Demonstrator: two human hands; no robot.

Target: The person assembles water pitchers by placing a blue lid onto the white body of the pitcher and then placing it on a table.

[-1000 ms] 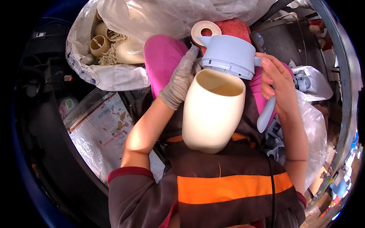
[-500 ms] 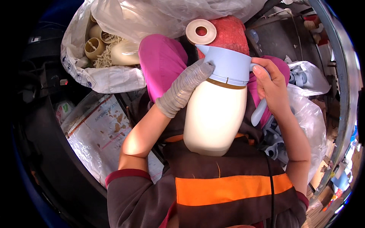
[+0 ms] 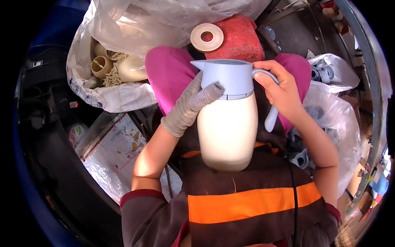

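A pitcher stands upright in my lap, with a cream body (image 3: 227, 131) and a light blue spouted collar (image 3: 228, 78). My left hand (image 3: 187, 105), in a grey striped glove, is closed round its left side where collar and body meet, thumb in front and the other fingers mostly hidden behind. My right hand (image 3: 282, 88), bare, grips the top of the blue handle (image 3: 270, 118), whose lower end hangs free of the body. The spout points left. No gap shows between collar and body.
Beyond my knees, a cream ring (image 3: 207, 37) rests against a red padded block (image 3: 238, 39). A white sack (image 3: 127, 99) at the left holds cream bodies. Plastic bags (image 3: 343, 74) with blue-grey parts lie at the right. A flat plastic-wrapped packet (image 3: 119, 144) lies by my left arm.
The collar has come down onto the body, covering the brown band that showed below it. The pitcher has shifted left and straightened. Both hands have moved with it, still holding.
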